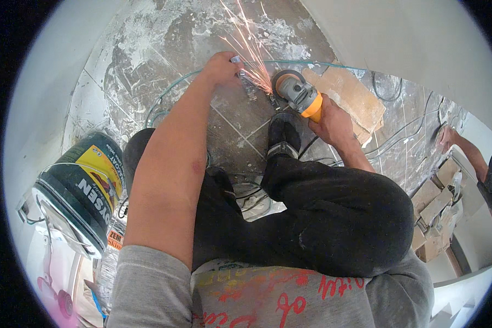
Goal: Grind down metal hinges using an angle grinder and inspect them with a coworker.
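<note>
My right hand (pixel 332 121) is closed around the orange body of an angle grinder (pixel 300 93). Sparks (pixel 251 57) spray up and away from the grinder's disc, where it meets a thin metal piece (pixel 248 86) low over the tiled floor. At the other end of that piece, my left hand (pixel 223 68) is closed on it; its fingertips are partly hidden. The exact shape of the metal is hard to make out through the sparks. My dark shoe (pixel 283 131) stands just below the disc, close to a small dark end (pixel 274 101) of metal.
A dark green bucket (pixel 65 188) with a yellow label stands at left. Flat cardboard (pixel 347 95) lies right of the grinder. Cables (pixel 388 143) and a green hose (pixel 172 86) cross the dusty, stained tiles. Another person's hand (pixel 448 136) reaches in at far right, above broken cardboard pieces (pixel 437 205).
</note>
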Demonstrator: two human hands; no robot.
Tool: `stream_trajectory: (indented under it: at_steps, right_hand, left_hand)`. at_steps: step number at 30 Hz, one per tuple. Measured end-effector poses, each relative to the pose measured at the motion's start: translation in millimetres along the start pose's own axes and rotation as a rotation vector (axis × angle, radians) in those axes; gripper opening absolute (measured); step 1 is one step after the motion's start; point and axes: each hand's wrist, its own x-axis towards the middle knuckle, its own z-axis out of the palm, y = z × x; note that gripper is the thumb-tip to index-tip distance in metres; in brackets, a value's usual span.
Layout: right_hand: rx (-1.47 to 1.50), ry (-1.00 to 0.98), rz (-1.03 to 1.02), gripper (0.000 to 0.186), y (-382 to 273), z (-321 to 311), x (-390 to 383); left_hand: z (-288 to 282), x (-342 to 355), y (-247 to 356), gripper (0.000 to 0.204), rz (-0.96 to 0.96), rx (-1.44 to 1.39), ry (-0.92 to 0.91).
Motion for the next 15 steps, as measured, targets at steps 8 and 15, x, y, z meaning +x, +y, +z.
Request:
stream_trajectory:
  at_steps: [8,15]
  right_hand:
    - [0.004,-0.018,0.02,0.061,3.8,-4.2,-0.7]
    - [0.007,0.002,-0.012,0.06,-2.1,-4.0,-1.4]
  left_hand:
    - [4.8,-14.1,26.5,0.036,-0.069,-0.089,-0.046]
    - [-0.1,19.5,-21.5,0.038,0.087,0.093,0.062]
